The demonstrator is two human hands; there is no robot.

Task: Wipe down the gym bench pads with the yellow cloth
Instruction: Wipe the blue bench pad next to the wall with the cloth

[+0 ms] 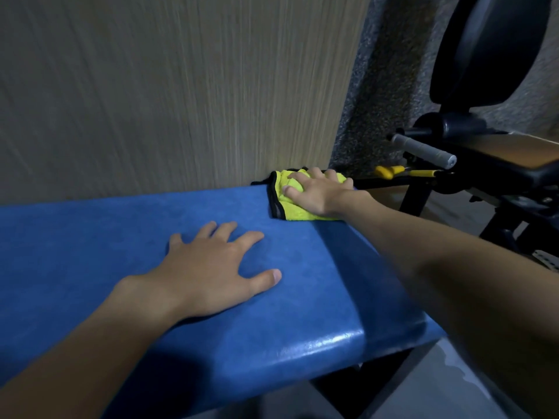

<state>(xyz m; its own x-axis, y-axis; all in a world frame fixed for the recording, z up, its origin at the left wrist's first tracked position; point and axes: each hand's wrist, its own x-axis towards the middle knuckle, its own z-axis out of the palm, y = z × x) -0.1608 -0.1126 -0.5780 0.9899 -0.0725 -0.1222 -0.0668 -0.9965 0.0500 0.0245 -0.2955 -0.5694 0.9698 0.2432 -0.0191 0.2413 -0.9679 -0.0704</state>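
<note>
A blue bench pad (127, 237) stretches across the lower view, its right end near the middle right. The yellow cloth (289, 204) with black trim lies bunched on the pad's far right corner. My right hand (317, 192) presses down on the cloth, fingers spread over it and pointing left. Flat on the pad's middle rests my left hand (211, 267), fingers straight and apart, holding nothing.
A wood-grain wall (166, 86) rises right behind the pad. To the right stands a black gym machine (490, 49) with a dark pad, a grey handle (423, 149) and a yellow knob (388, 171). Pale floor (429, 388) shows below the pad's right end.
</note>
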